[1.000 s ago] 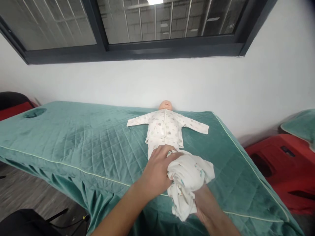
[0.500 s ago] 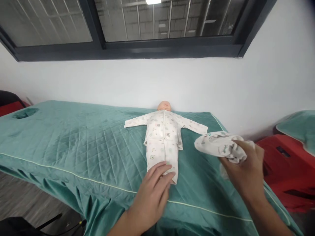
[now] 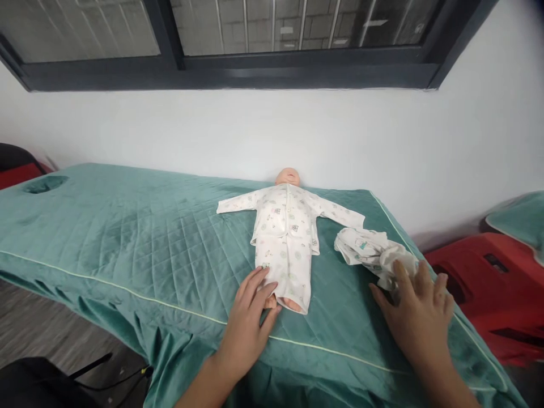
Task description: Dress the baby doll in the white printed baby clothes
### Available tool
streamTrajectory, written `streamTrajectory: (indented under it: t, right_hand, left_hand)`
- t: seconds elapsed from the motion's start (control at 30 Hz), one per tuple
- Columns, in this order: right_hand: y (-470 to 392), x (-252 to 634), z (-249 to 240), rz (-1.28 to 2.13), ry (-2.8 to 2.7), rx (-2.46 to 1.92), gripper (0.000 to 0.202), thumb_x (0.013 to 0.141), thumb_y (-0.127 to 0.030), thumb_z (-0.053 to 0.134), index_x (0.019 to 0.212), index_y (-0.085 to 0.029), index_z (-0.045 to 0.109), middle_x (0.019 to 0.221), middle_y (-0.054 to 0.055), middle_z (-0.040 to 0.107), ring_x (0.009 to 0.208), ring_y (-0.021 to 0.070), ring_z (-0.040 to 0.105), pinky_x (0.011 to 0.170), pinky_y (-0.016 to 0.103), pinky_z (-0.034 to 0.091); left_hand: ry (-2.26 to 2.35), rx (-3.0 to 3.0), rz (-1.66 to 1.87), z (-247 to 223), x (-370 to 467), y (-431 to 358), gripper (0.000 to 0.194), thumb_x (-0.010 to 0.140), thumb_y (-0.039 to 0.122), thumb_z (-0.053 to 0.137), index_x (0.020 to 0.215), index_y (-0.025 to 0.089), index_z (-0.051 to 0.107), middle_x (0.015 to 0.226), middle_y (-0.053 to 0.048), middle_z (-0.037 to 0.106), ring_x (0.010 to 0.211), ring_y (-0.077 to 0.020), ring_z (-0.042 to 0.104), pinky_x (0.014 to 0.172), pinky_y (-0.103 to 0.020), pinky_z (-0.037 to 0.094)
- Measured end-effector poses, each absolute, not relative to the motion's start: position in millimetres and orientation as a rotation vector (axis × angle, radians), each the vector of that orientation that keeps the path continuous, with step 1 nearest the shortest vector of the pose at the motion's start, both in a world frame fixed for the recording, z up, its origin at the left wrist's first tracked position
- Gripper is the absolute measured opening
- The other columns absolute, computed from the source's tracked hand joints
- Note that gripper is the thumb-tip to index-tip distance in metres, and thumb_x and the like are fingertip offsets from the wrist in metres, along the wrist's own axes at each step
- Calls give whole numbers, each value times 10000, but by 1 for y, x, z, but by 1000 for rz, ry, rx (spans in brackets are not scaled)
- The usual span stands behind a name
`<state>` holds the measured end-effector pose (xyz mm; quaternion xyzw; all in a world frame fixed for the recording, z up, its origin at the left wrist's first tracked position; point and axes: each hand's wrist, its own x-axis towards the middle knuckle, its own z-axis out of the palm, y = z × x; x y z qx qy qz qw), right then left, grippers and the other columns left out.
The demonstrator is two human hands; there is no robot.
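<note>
Doll (image 3: 286,226) meets loosely open left hand (image 3: 249,323); spread right hand (image 3: 420,320) at cloth (image 3: 363,246).

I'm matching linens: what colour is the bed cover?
The bed cover is teal green (head view).

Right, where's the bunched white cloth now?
In the head view, the bunched cloth lies on the bed's right side, just below the doll's outstretched sleeve, with the right hand at its near end.

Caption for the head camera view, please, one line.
Left hand at the trouser hem of a clothed baby doll, right hand over crumpled printed cloth, on a green quilted bed.
</note>
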<state>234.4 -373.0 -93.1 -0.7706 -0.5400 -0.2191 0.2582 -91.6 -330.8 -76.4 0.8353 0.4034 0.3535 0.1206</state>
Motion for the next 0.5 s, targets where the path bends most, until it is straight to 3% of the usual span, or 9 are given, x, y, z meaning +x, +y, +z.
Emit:
streamTrajectory:
  t: [0.1, 0.23, 0.4, 0.5]
  right_hand:
    - [-386, 188, -87, -597, -1453, -1867, 642, 902, -389, 596, 1485, -218, 387, 1577, 182, 272, 1443, 482, 199, 1046, 745, 294]
    - [-392, 129, -90, -125, -1700, -1610, 572, 930, -339, 562, 1465, -265, 374, 1548, 137, 332, 1440, 387, 273, 1043, 650, 406]
    - [-380, 95, -93, 146, -1793, -1531, 467, 942, -293, 538, 1398, -277, 441, 1531, 101, 352, 1447, 346, 249, 1057, 594, 427]
    - [-375, 93, -92, 169, -1760, -1519, 356, 937, -247, 521, 1292, -252, 521, 1509, 100, 370, 1421, 329, 280, 1062, 579, 421]
  left_hand:
    - [1175, 2418, 1092, -75, -88, -332, 315, 916, 201, 578, 1221, 244, 508, 1426, -116, 460, 1382, -265, 391, 1091, -504, 448]
    - [1218, 2375, 1118, -70, -81, -333, 261, 917, 174, 558, 1171, 229, 530, 1409, -122, 467, 1353, -261, 423, 1056, -493, 475]
    - [1153, 2549, 985, -56, -75, -331, 413, 887, 136, 559, 1287, 227, 514, 1470, -128, 418, 1403, -281, 348, 1090, -522, 446]
    - [1175, 2653, 884, -49, -74, -330, 375, 862, 74, 529, 1205, 218, 572, 1490, -113, 399, 1427, -295, 301, 1113, -552, 417]
